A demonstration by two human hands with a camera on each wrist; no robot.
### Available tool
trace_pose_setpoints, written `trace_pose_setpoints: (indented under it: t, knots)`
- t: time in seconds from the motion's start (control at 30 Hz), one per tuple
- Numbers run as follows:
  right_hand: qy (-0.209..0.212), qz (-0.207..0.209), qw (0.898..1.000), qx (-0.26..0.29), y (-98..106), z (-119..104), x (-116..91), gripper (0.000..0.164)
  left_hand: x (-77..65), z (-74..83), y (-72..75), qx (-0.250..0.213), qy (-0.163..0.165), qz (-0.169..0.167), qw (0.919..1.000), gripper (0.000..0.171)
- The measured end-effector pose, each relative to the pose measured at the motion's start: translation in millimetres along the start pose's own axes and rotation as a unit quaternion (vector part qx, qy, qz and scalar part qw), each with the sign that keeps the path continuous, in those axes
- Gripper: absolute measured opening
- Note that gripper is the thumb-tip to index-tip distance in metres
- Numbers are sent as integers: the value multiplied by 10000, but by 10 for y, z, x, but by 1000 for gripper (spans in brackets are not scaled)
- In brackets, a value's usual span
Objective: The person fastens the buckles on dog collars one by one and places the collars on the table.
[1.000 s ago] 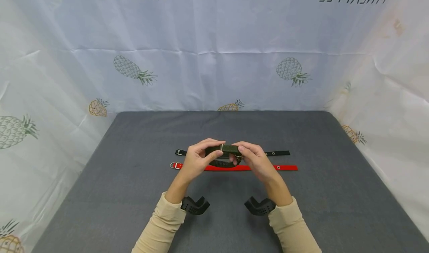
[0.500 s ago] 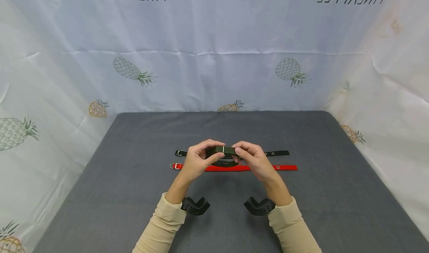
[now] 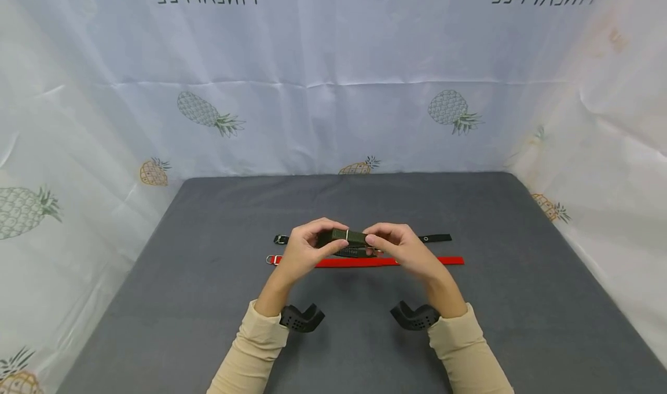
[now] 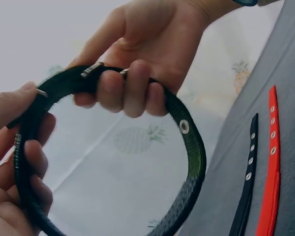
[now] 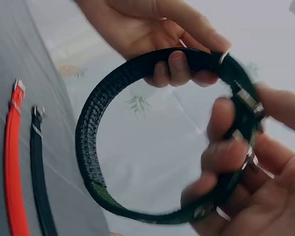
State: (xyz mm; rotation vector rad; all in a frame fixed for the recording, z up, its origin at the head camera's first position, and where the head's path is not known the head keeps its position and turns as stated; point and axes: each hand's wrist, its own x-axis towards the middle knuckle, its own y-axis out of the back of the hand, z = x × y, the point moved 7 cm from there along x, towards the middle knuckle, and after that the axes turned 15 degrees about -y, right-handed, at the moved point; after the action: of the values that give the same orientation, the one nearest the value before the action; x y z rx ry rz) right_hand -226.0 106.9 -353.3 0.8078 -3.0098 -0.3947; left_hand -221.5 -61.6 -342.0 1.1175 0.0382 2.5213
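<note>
A dark green dog collar (image 3: 356,237), bent into a closed ring, is held up above the table between both hands. My left hand (image 3: 306,249) pinches it beside a thin metal keeper loop. On the other side, my right hand (image 3: 405,248) grips the strap with thumb and curled fingers. In the right wrist view the collar's metal buckle (image 5: 247,99) shows near the right fingers, which partly hide it. The padded lining (image 5: 90,140) is on the inside of the ring. An eyelet (image 4: 184,126) shows in the left wrist view.
A red collar (image 3: 452,261) and a black collar (image 3: 438,237) lie straight across the grey table (image 3: 219,324), behind and beneath the hands. White curtains (image 3: 333,35) printed with pineapples stand around the back and sides.
My right hand has shifted slightly right, its forearm swinging outward. The green collar's right end has tilted down a little. My left hand keeps its hold nearly in place.
</note>
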Motion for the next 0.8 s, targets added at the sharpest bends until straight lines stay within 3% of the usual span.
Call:
trace_pose_setpoints:
  t: [0.17,0.4,0.53,0.8]
  knots:
    - [357,68,9973,-636,23,-65,-42,22,4,9,-7,173,-71,-203,9996,22]
    - [1054,-349,9912,-725,-20,-98,-73,22,-8,-4,-5,169,-223,-315,9991,23]
    - [1217,-284,9879,-922,3,-69,-48,21,-24,-69,33,95,-171,-143,9997,24]
    - [1241,227,9840,-1255,165,-3,-37,22,-58,-202,163,-38,146,541,9984,24]
